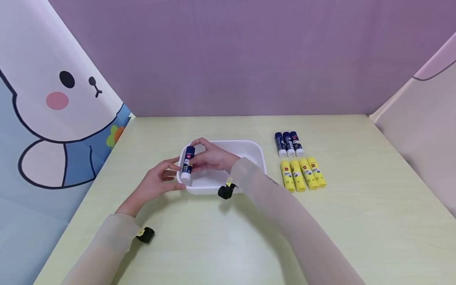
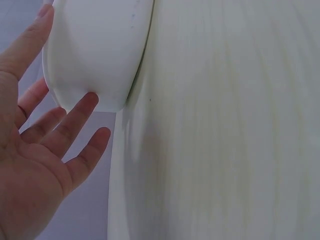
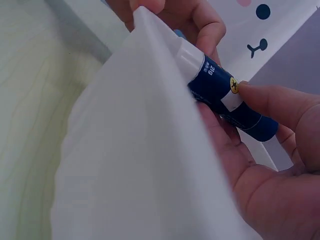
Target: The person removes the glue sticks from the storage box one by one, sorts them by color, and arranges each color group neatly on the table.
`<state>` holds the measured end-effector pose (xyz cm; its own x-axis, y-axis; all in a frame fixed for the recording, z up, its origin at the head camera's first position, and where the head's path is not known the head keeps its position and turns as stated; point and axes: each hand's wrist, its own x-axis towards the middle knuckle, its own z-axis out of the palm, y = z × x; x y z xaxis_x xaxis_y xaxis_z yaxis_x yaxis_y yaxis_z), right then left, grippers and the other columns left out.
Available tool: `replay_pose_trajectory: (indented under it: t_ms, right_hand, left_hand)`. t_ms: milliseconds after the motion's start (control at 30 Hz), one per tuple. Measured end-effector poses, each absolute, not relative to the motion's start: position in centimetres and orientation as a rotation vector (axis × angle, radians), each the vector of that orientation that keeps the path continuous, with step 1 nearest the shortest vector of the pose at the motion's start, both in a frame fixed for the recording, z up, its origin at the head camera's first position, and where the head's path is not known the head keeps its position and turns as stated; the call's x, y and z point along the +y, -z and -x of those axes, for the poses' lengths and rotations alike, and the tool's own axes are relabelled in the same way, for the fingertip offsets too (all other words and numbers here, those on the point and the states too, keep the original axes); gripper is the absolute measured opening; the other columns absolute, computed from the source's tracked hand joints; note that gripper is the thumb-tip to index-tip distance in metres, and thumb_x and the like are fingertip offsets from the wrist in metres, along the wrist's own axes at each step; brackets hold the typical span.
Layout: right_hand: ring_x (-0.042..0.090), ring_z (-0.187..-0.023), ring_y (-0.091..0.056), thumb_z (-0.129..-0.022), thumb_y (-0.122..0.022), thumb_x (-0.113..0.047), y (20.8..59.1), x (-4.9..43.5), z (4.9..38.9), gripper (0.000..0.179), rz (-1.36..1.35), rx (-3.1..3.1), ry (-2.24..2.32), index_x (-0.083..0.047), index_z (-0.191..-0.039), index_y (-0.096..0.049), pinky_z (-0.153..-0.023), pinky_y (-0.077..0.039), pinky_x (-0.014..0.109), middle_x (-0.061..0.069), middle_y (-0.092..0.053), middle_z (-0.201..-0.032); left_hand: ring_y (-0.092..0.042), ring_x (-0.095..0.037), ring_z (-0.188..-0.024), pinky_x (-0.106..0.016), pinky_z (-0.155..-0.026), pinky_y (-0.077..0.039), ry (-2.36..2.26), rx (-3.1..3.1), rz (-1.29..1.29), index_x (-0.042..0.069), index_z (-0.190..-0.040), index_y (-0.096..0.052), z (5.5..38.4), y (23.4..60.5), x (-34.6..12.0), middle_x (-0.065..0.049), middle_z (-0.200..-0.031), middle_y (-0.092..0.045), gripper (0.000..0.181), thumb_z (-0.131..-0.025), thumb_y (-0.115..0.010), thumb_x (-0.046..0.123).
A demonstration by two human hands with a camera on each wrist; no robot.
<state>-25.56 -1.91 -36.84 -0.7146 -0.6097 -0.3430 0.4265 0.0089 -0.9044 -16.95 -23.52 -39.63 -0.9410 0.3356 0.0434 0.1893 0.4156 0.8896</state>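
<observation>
A navy glue stick [image 1: 187, 163] with a white end stands tilted inside the left end of a white plastic tray [image 1: 261, 161]. My right hand [image 1: 213, 155] pinches it between thumb and fingers, plainly seen in the right wrist view, where the glue stick [image 3: 220, 90] has its white end toward the tray wall. Around the tray's left end, my left hand [image 1: 159, 177] is spread, its fingers and thumb touching the outer wall and rim. In the left wrist view this hand [image 2: 45, 145] has loosely extended fingers against the tray [image 2: 100, 55].
Right of the tray lie three navy glue sticks [image 1: 289, 144] in a row. Several yellow glue sticks [image 1: 303, 174] lie in front of those. A purple wall [image 1: 249, 59] borders the back of the pale wooden table [image 1: 363, 221], and a cartoon panel [image 1: 46, 138] borders its left.
</observation>
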Motion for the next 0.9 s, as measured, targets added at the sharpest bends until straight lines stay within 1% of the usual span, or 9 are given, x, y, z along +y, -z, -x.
replay_pose_trajectory:
  t_ms: [200, 267, 433, 533, 667, 833, 900]
  right_hand:
    - [0.038, -0.098, -0.065, -0.093, -0.055, 0.017, 36.4, -1.3, 25.9, 0.054, 0.235, 1.537, 1.844, -0.017, -0.131, -0.036, -0.092, -0.053, 0.052, 0.029, -0.053, -0.128]
    - [0.036, -0.096, -0.065, -0.093, -0.054, 0.016, 36.0, -1.1, 26.0, 0.052, 0.255, 1.534, 1.859, -0.017, -0.129, -0.037, -0.094, -0.052, 0.053, 0.029, -0.054, -0.128]
    - [0.035, -0.098, -0.064, -0.094, -0.054, 0.015, 34.9, -0.1, 26.5, 0.049, 0.293, 1.538, 1.898, -0.018, -0.126, -0.038, -0.095, -0.051, 0.054, 0.032, -0.056, -0.128]
    - [0.035, -0.100, -0.064, -0.095, -0.053, 0.014, 34.3, 0.7, 26.7, 0.049, 0.299, 1.550, 1.920, -0.020, -0.126, -0.038, -0.095, -0.051, 0.053, 0.030, -0.058, -0.125]
    - [0.034, -0.099, -0.063, -0.094, -0.052, 0.016, 33.7, 1.9, 26.9, 0.050, 0.306, 1.556, 1.956, -0.021, -0.126, -0.039, -0.097, -0.050, 0.053, 0.025, -0.059, -0.119]
    - [0.033, -0.100, -0.063, -0.094, -0.050, 0.018, 33.3, 3.4, 27.4, 0.051, 0.310, 1.553, 2.005, -0.023, -0.123, -0.041, -0.101, -0.047, 0.053, 0.024, -0.057, -0.119]
    - [0.032, -0.099, -0.064, -0.094, -0.050, 0.017, 33.1, 3.9, 27.6, 0.049, 0.292, 1.548, 2.034, -0.022, -0.122, -0.041, -0.100, -0.048, 0.051, 0.023, -0.057, -0.117]
  left_hand:
    - [-0.057, -0.043, -0.121, -0.057, -0.103, -0.043, -1.553, 2.520, -0.459, 0.006, -0.118, -0.057, 17.0, 39.7, -23.4, -0.015, -0.158, -0.034, 0.047, -0.081, -0.084, 0.013]
    - [-0.057, -0.043, -0.121, -0.057, -0.103, -0.044, -1.553, 2.520, -0.453, 0.006, -0.118, -0.057, 17.0, 39.7, -23.4, -0.015, -0.158, -0.034, 0.046, -0.081, -0.084, 0.012]
    - [-0.057, -0.043, -0.120, -0.056, -0.103, -0.045, -1.544, 2.534, -0.442, 0.005, -0.119, -0.057, 17.2, 39.7, -23.4, -0.015, -0.158, -0.034, 0.046, -0.082, -0.083, 0.009]
    - [-0.058, -0.042, -0.120, -0.055, -0.103, -0.045, -1.548, 2.530, -0.432, 0.006, -0.119, -0.057, 17.4, 39.7, -23.4, -0.014, -0.158, -0.034, 0.046, -0.081, -0.083, 0.010]
    - [-0.058, -0.042, -0.120, -0.054, -0.103, -0.045, -1.541, 2.522, -0.410, 0.006, -0.119, -0.058, 17.6, 39.8, -23.4, -0.014, -0.158, -0.034, 0.046, -0.081, -0.084, 0.011]
    - [-0.059, -0.041, -0.119, -0.054, -0.103, -0.045, -1.544, 2.518, -0.411, 0.004, -0.119, -0.058, 17.9, 40.0, -23.6, -0.014, -0.158, -0.035, 0.047, -0.081, -0.084, 0.010]
    - [-0.059, -0.041, -0.118, -0.053, -0.103, -0.045, -1.557, 2.512, -0.425, 0.004, -0.118, -0.058, 18.0, 40.1, -23.8, -0.014, -0.158, -0.035, 0.047, -0.080, -0.085, 0.011]
